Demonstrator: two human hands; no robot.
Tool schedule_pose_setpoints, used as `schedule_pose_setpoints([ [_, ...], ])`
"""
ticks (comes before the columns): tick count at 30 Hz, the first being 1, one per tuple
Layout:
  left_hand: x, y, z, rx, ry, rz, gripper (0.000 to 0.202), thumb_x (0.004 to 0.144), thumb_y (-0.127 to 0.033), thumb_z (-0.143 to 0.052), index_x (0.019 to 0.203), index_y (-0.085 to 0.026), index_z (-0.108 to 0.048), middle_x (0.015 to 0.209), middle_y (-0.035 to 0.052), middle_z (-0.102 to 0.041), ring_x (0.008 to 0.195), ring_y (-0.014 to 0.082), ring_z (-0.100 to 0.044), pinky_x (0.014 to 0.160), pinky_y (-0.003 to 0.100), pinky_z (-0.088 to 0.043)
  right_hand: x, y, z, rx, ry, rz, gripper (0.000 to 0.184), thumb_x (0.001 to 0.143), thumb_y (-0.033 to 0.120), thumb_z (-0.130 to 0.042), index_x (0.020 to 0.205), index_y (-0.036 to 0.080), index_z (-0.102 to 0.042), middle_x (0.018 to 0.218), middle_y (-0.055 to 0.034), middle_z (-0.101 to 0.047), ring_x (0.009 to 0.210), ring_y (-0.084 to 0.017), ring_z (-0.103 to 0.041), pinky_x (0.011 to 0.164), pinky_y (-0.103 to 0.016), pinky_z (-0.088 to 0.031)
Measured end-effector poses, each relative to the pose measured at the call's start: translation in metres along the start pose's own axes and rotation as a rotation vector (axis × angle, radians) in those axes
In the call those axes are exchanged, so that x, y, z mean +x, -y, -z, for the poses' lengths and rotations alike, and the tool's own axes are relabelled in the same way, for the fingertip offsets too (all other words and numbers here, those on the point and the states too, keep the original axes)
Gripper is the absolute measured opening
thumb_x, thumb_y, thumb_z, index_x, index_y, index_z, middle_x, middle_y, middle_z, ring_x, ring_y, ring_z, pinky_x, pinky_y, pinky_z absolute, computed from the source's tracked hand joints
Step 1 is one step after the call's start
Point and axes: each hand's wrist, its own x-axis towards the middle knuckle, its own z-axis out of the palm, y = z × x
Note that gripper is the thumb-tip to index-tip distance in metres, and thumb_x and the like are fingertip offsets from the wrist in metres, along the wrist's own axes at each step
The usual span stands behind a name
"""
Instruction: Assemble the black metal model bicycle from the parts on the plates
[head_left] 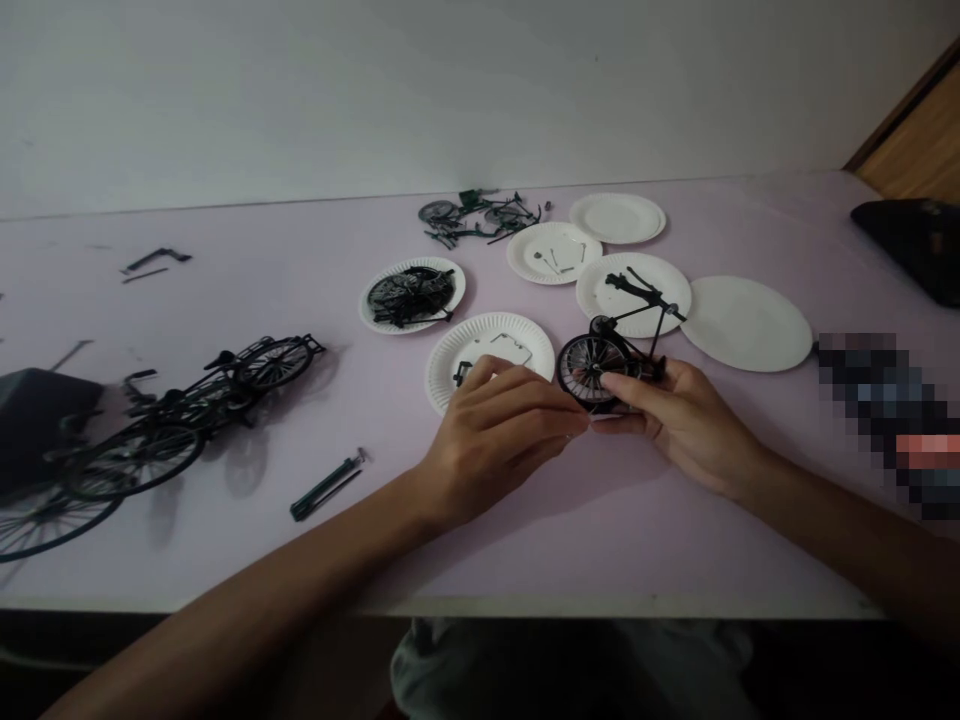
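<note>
The pixelated dark shape [862, 385] at the right edge of the table is blocked out, so any lettering on it cannot be read.

A small black model bicycle [595, 366], with a thin spoked wheel and a slim tubular frame, is held above the pale lilac smooth tabletop [637, 560], right of centre. The right hand [686, 420] pinches its wheel, thumb laid across the spokes and fingers behind and below. The left hand [502, 425] has its fingers bent and drawn together, their tips at the wheel's lower edge; whether they grip a tiny part, I cannot tell.

Just beyond the left hand, a white fluted paper plate [439, 350] bears a bent thin wire and a small black piece. Farther left, an oval-looking white paper plate [366, 315] is heaped with black spoked wheels and rods. On the far side, a small white ribbed plate [521, 262] contains little metal pins. A white crimped-edge plate [589, 305] lies behind the model, and a smooth white disc [750, 325] touches it on the right.

Dark green bicycle parts [484, 215] lie tangled on the far side. On the left rests a black finished-looking toy bicycle [217, 385] with wire-thin spokes; near it lies a slim dark green rod-shaped piece [326, 488] with a silvery end.
</note>
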Motion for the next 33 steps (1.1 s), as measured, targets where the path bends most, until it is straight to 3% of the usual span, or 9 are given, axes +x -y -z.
schedule_pose_setpoints([
  [4, 0.001, -0.003, 0.001, 0.095, -0.055, 0.051, 0.008, 0.089, -0.018, -0.068, 0.093, -0.025, -0.067, 0.09, -0.0016, -0.077, 0.087, 0.0178, -0.066, 0.075, 0.036, -0.044, -0.001, -0.001, -0.001, -0.002, 0.007, -0.009, 0.014, 0.081, 0.032, -0.077, 0.088, 0.019, -0.076, 0.094, -0.0044, -0.075, 0.083, -0.018, -0.07, 0.072, -0.033, -0.064],
  [10, 0.005, -0.007, 0.003, 0.115, -0.036, 0.035, 0.011, 0.088, -0.018, -0.071, 0.093, -0.026, -0.065, 0.09, -0.0045, -0.078, 0.084, 0.0175, -0.066, 0.074, 0.036, -0.043, -0.001, -0.002, -0.001, 0.003, 0.002, 0.008, 0.015, 0.082, 0.032, -0.077, 0.09, 0.019, -0.076, 0.092, -0.0045, -0.074, 0.081, -0.019, -0.071, 0.067, -0.031, -0.065],
  [20, 0.0, -0.002, 0.005, 0.302, -0.01, -0.075, 0.012, 0.091, -0.017, -0.065, 0.094, -0.029, -0.063, 0.091, -0.0079, -0.077, 0.083, 0.0181, -0.066, 0.076, 0.039, -0.039, 0.0, -0.002, -0.001, -0.032, -0.011, 0.007, 0.018, 0.08, 0.035, -0.077, 0.09, 0.02, -0.075, 0.094, -0.0052, -0.075, 0.085, -0.021, -0.071, 0.062, -0.031, -0.065],
  [28, 0.002, 0.0, 0.008, 0.486, -0.024, -0.342, 0.018, 0.084, -0.007, -0.07, 0.087, -0.024, -0.065, 0.097, -0.0081, -0.077, 0.077, 0.0172, -0.069, 0.065, 0.039, -0.034, -0.002, -0.001, -0.001, -0.035, -0.011, 0.022, 0.019, 0.082, 0.035, -0.075, 0.094, 0.021, -0.075, 0.095, -0.0043, -0.074, 0.088, -0.021, -0.071, 0.061, -0.029, -0.064],
  [33, -0.002, -0.001, 0.011, 0.466, 0.005, -0.32, 0.021, 0.088, -0.007, -0.062, 0.092, -0.027, -0.066, 0.101, -0.0059, -0.077, 0.08, 0.0189, -0.069, 0.068, 0.041, -0.037, -0.002, -0.001, -0.001, -0.021, 0.015, 0.03, 0.02, 0.083, 0.035, -0.074, 0.097, 0.021, -0.075, 0.096, -0.0041, -0.074, 0.087, -0.02, -0.071, 0.061, -0.027, -0.064],
])
